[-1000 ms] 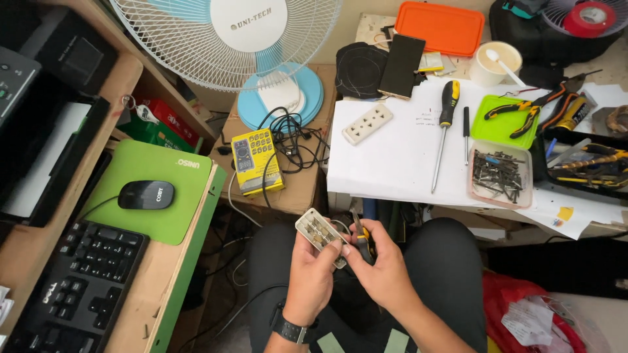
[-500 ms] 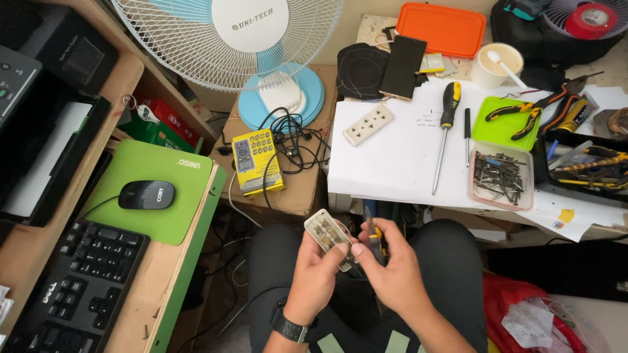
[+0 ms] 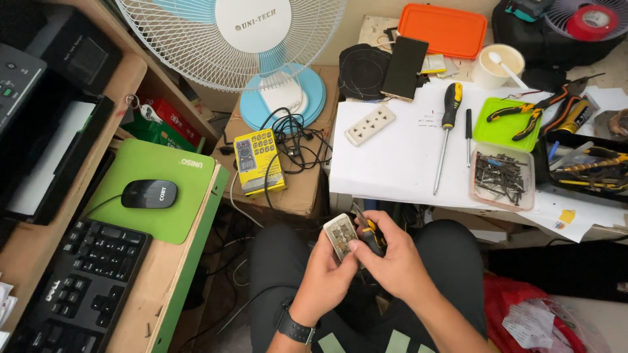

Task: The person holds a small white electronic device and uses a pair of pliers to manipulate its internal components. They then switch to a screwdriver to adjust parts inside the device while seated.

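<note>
Socket body: small grey-white socket block (image 3: pixel 341 236) held over the lap, at about 6 o'clock in the head view, just below the near edge of the worktop (image 3: pixel 392 170)
Left hand: left hand (image 3: pixel 325 280) comes up from 7 o'clock, watch on the wrist, fingers wrapped round the lower end of the block and grasping it from beneath
Right hand: right hand (image 3: pixel 392 261) comes in from 5 o'clock, fingers clenched round a yellow-and-black handled tool (image 3: pixel 370 234), thumb tip pressed against the block's lower right corner
Key relation: block lies at 10 o'clock from the right hand, touching it; tool sits just beside the block on its 3 o'clock side
Long axis: block runs roughly from 11 o'clock to 5 o'clock, open face with its metal contacts turned up toward the camera
Nearer hand: both are on it, but the left carries it while the right only touches with the thumb
Tool tip: hidden between the hands, so where it meets the block I cannot tell
Spare part: white socket cover (image 3: pixel 370 125) lies on the worktop at 12 o'clock from the hands, well apart
Screwdriver: long one with a black-and-yellow handle (image 3: pixel 447 127) lies on the white paper, untouched
Screws: clear tray of dark screws (image 3: pixel 502 176) at 2 o'clock
Elsewhere: yellow multimeter (image 3: pixel 260 161) on a box at 11 o'clock, green mouse mat (image 3: pixel 157 189) far out at 9 o'clock
</note>
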